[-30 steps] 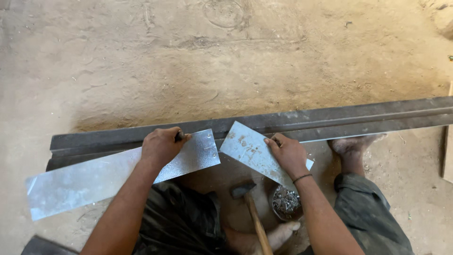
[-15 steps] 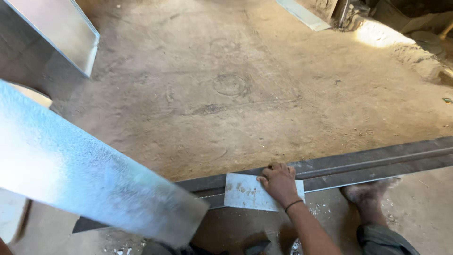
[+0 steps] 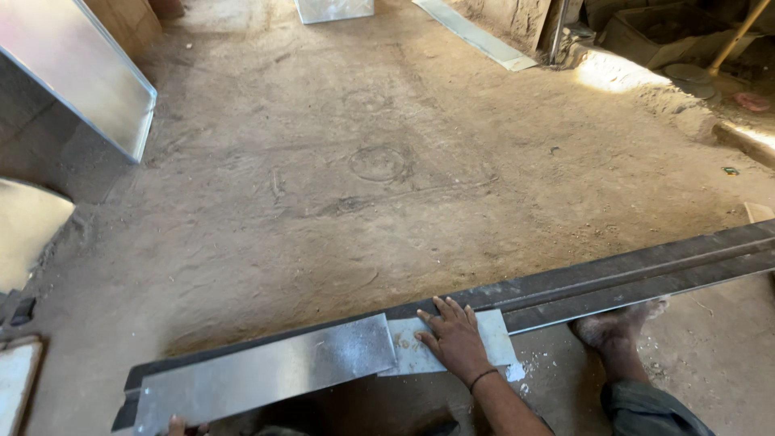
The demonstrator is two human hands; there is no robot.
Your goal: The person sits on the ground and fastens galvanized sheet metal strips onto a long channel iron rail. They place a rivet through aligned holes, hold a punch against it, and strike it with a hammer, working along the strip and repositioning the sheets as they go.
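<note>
One long strip (image 3: 266,373) lengthwise along rail (image 3: 630,278)

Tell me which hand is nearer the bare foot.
Right. The right hand presses the small metal sheet just left of the foot; the left hand is far off at the bottom edge.

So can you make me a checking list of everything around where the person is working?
Surface: dusty dirt floor, scuffed, with a round mark in it.
Job's things: long dark steel rail lying across the floor; long metal sheet and small metal sheet resting on it, edges meeting.
Clutter: pale specks beside the foot.
Grippers: right hand pressed flat on the small sheet; left hand only fingertips at the long sheet's lower edge, grip unclear.
Cables: nothing seen.
Surroundings: large shiny panel leaning at left, metal strip on the floor at the far end, sunlit patch at upper right.
</note>
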